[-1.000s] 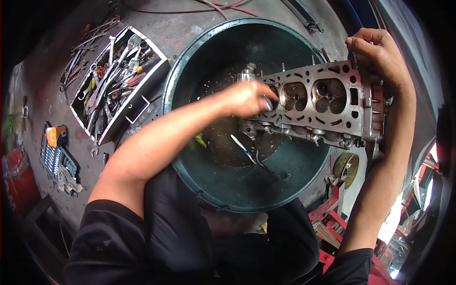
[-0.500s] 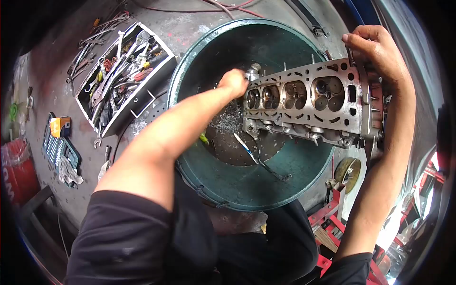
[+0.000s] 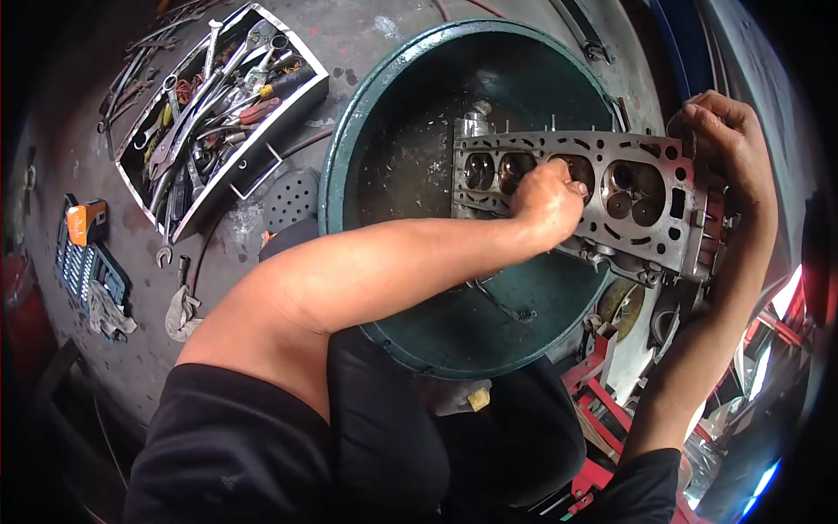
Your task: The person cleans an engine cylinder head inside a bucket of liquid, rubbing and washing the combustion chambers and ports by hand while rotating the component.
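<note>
A metal cylinder head (image 3: 642,157) lies tilted across the right side of a round green tub (image 3: 349,113), its face with several round chambers turned up. My left hand (image 3: 548,205) is closed over the middle of that face, fingertips at a chamber; whatever it may hold is hidden. At the far right, my right hand (image 3: 731,131) grips the upper right end of the cylinder head with bent fingers. Inside the tub, a thin dark tool (image 3: 506,306) shows partly below my left forearm. Murky liquid covers the tub's bottom.
A white-edged toolbox (image 3: 319,74) full of tools stands left of the tub. Farther left are a blue socket case (image 3: 109,271), an orange box (image 3: 85,223) and a glove (image 3: 181,314). Red metal framing (image 3: 594,371) stands at the lower right.
My left hand has moved from the left end of the cylinder head rightward onto its middle. My right hand keeps its hold. The view has shifted, so the cylinder head appears farther right and lower.
</note>
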The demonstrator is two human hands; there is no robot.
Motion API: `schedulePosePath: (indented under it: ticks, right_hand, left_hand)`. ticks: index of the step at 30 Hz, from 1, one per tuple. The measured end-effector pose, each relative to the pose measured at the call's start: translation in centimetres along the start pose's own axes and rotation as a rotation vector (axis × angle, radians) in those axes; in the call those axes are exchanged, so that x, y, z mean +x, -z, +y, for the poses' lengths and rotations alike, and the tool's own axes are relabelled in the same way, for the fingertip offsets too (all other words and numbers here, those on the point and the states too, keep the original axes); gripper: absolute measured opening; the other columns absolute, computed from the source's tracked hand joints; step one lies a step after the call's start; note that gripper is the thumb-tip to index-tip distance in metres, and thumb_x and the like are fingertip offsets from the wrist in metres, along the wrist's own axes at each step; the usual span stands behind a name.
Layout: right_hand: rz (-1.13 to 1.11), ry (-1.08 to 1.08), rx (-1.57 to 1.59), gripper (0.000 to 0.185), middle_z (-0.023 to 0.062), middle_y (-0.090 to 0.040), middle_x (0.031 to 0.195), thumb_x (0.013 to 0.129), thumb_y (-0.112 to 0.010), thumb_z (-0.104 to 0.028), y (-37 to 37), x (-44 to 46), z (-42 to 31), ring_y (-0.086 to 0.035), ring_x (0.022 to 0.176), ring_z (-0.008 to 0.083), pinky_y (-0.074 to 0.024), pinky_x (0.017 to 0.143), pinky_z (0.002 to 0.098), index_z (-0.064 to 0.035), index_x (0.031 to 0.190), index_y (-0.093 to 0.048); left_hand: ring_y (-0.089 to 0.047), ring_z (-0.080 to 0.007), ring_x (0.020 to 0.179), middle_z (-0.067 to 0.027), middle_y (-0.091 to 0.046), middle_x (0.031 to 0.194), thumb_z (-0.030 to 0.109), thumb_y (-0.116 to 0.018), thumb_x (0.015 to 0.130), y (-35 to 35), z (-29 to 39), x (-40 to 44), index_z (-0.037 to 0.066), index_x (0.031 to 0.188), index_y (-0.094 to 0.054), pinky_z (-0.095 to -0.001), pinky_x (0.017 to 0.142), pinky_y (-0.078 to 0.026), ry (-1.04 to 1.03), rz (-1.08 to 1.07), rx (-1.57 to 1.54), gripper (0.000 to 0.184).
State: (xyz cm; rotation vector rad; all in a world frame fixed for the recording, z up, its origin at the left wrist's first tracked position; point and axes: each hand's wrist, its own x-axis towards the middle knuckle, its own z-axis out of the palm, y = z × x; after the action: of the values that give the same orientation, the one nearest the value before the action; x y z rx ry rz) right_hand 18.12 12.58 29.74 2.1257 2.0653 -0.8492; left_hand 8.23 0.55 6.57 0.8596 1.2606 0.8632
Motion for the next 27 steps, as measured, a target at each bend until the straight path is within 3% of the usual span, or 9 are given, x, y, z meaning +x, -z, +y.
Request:
schedulePosePath:
  ticks: [4, 7, 8, 12, 14, 16, 17, 21, 27]
  right_hand:
    - [-0.009, 0.062, 0.030, 0.025, -0.0068, -0.051, 0.061, 0.090, -0.065, -0.030, 0.0, 0.3, 0.8, -0.037, 0.046, 0.0001, -0.0250, 0.040, 0.0189, -0.0058, 0.084, -0.063]
    - [0.030, -0.021, 0.051, 0.026, -0.0089, -0.044, 0.057, 0.089, -0.067, -0.030, -1.0, -1.1, -1.9, -0.037, 0.046, 0.0011, -0.0230, 0.041, 0.0215, -0.0082, 0.076, -0.060]
    - [0.033, -0.014, 0.057, 0.026, -0.0089, -0.044, 0.057, 0.089, -0.067, -0.030, -0.8, -0.6, -1.5, -0.037, 0.046, 0.0011, -0.0230, 0.041, 0.0215, -0.0082, 0.076, -0.060]
    - [0.079, 0.081, 0.096, 0.027, -0.0089, -0.044, 0.057, 0.088, -0.068, -0.031, -0.8, 0.2, 0.0, -0.037, 0.046, 0.0014, -0.0229, 0.042, 0.0218, -0.0095, 0.074, -0.059]
    - [-0.007, 0.004, 0.038, 0.023, -0.0109, -0.040, 0.055, 0.090, -0.066, -0.029, -0.4, 0.1, -0.4, -0.033, 0.043, -0.0001, -0.0222, 0.038, 0.0208, -0.0092, 0.079, -0.059]
    - [0.007, 0.067, 0.041, 0.024, -0.0106, -0.041, 0.055, 0.090, -0.065, -0.028, -0.6, 0.3, 0.2, -0.033, 0.043, -0.0003, -0.0218, 0.038, 0.0205, -0.0087, 0.077, -0.059]
    - [0.016, 0.094, 0.061, 0.024, -0.0104, -0.042, 0.056, 0.090, -0.065, -0.028, -0.9, 0.5, 0.6, -0.033, 0.043, -0.0004, -0.0216, 0.038, 0.0203, -0.0086, 0.077, -0.059]
    - [0.009, 0.059, 0.064, 0.025, -0.0106, -0.040, 0.056, 0.090, -0.065, -0.029, -0.5, 0.0, -0.4, -0.032, 0.042, -0.0003, -0.0193, 0.037, 0.0201, -0.0093, 0.078, -0.057]
    - [0.023, 0.107, 0.075, 0.026, -0.0110, -0.038, 0.054, 0.092, -0.065, -0.029, -1.1, -0.2, 0.0, -0.030, 0.041, -0.0004, -0.0195, 0.037, 0.0202, -0.0116, 0.075, -0.055]
  left_hand:
    - [-0.063, -0.0311, 0.066, -0.0192, -0.065, 0.072, 0.022, -0.068, 0.087, 0.1, -2.6, 0.4, 0.001, 0.077, -0.061, -0.0422, 0.067, -0.049, -0.222, 0.049, 0.061, 0.024]
    - [-0.064, -0.0310, 0.070, -0.0201, -0.065, 0.074, 0.023, -0.069, 0.085, 1.1, -2.1, 1.2, 0.003, 0.074, -0.060, -0.0432, 0.069, -0.050, 0.055, 0.023, 0.160, 0.025]
    - [-0.067, -0.0387, 0.085, -0.0187, -0.069, 0.087, 0.025, -0.066, 0.086, 0.3, -1.6, 0.8, 0.005, 0.086, -0.065, -0.0473, 0.076, -0.052, -0.046, -0.020, 0.192, 0.020]
    - [-0.066, -0.0399, 0.089, -0.0207, -0.068, 0.086, 0.027, -0.063, 0.088, 1.5, -1.9, -0.5, 0.006, 0.086, -0.065, -0.0497, 0.078, -0.049, -0.025, -0.058, 0.130, 0.022]
    - [-0.065, -0.0420, 0.088, -0.0219, -0.067, 0.085, 0.026, -0.062, 0.088, 1.3, -2.9, 0.1, 0.005, 0.086, -0.063, -0.0498, 0.079, -0.049, 0.043, -0.033, 0.161, 0.021]
    - [-0.063, -0.0448, 0.087, -0.0226, -0.066, 0.083, 0.024, -0.061, 0.088, 0.3, -0.8, -1.2, 0.004, 0.083, -0.061, -0.0500, 0.079, -0.048, -0.119, -0.027, 0.093, 0.021]
    - [-0.062, -0.0464, 0.086, -0.0230, -0.065, 0.083, 0.023, -0.060, 0.088, 0.4, 0.8, -2.0, 0.004, 0.082, -0.059, -0.0509, 0.078, -0.047, -0.054, 0.030, 0.089, 0.021]
    - [-0.064, -0.0419, 0.083, -0.0209, -0.066, 0.082, 0.024, -0.059, 0.090, 1.6, -2.1, -0.2, 0.004, 0.083, -0.059, -0.0510, 0.075, -0.047, -0.035, 0.039, 0.208, 0.021]
    - [-0.063, -0.0456, 0.085, -0.0230, -0.066, 0.082, 0.025, -0.054, 0.091, 1.3, -1.8, -1.3, 0.005, 0.084, -0.058, -0.0513, 0.077, -0.049, -0.087, 0.027, 0.178, 0.021]
